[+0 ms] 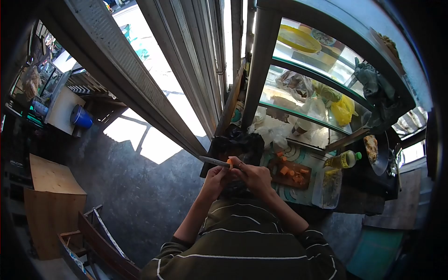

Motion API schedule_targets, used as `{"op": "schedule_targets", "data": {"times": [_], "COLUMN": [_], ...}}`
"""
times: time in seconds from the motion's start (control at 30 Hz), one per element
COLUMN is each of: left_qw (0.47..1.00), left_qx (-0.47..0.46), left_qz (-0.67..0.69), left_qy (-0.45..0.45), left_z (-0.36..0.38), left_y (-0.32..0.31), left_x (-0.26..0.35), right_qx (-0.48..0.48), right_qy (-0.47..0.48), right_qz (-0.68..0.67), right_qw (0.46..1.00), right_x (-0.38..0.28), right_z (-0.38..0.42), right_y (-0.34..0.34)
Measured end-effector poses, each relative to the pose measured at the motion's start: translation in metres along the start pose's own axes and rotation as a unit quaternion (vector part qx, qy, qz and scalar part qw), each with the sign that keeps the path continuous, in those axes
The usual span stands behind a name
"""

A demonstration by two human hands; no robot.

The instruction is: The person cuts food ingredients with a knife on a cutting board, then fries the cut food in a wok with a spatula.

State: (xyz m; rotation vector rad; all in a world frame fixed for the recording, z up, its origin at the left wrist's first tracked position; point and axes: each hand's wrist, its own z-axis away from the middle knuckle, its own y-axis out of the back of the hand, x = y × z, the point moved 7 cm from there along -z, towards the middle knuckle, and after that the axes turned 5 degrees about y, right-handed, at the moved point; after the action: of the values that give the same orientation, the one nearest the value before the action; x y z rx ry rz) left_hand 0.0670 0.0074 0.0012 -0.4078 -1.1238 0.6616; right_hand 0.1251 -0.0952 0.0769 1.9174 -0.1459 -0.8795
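Observation:
Both hands meet in front of my chest, above a black plastic bag (240,142) in a dark container. My right hand (253,176) is closed around a knife, whose blade (213,161) points left past my fingers; the handle is hidden in the hand. My left hand (215,181) is closed at the fingertips on a small orange piece of carrot (229,163), against the blade. To the right, a brown cutting board (298,180) carries several orange carrot chunks (284,171).
Right of the board stand a clear plastic tub (327,189) and an oil bottle with a green cap (343,160). A glass display case (303,109) rises behind, with plastic bags inside. A pan (379,151) sits far right. Metal shutter posts (140,84) stand ahead; a wooden bench (105,245) is lower left.

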Motion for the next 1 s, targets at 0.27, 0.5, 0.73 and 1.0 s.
{"op": "schedule_targets", "data": {"times": [0.27, 0.5, 0.73, 1.0], "left_qw": [1.0, 1.0, 1.0, 1.0], "left_qx": [-0.006, -0.004, -0.003, 0.015], "left_qz": [0.021, -0.023, -0.016, -0.026], "left_qy": [0.01, 0.008, 0.006, -0.009], "left_z": [0.004, 0.005, 0.003, 0.005], "left_y": [0.004, 0.004, 0.006, 0.005], "left_x": [-0.001, 0.009, 0.008, 0.005], "right_qx": [-0.04, -0.072, -0.085, -0.061], "right_qy": [0.027, 0.014, 0.016, 0.022], "right_qz": [-0.019, -0.072, -0.1, -0.087], "right_qw": [0.999, 0.995, 0.991, 0.994], "right_x": [0.003, 0.004, 0.005, 0.002], "right_z": [-0.002, -0.009, -0.007, -0.004], "right_y": [-0.003, -0.004, -0.011, -0.011]}}
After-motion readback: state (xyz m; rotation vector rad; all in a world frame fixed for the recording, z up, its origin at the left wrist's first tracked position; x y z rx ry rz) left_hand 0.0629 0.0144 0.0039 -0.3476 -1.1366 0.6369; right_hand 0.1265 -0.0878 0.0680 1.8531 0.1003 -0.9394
